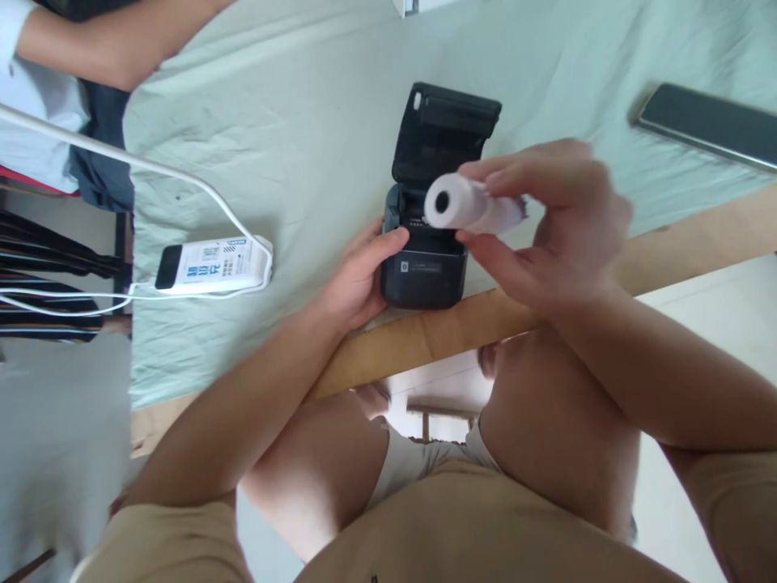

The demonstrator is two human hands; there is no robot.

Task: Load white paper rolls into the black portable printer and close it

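Note:
A small black printer-like device [423, 279] sits near the table's front edge, its lid [446, 129] swung up and its compartment exposed. My left hand [363, 271] grips the device's left side, thumb on the rim of the compartment. Pinched between the thumb and fingers of my right hand [555, 219] is a white paper roll [467, 204] with a dark hole in its end. The roll is over the right part of the opening, its holed end pointing left. The inside of the compartment is partly hidden by the roll.
A white power bank [215, 265] with cables lies at the left on the green cloth [316, 121]. A dark phone-like object [713, 121] is at the right. Another person's arm [115, 40] rests at the upper left. A white object [434, 4] shows at the top edge.

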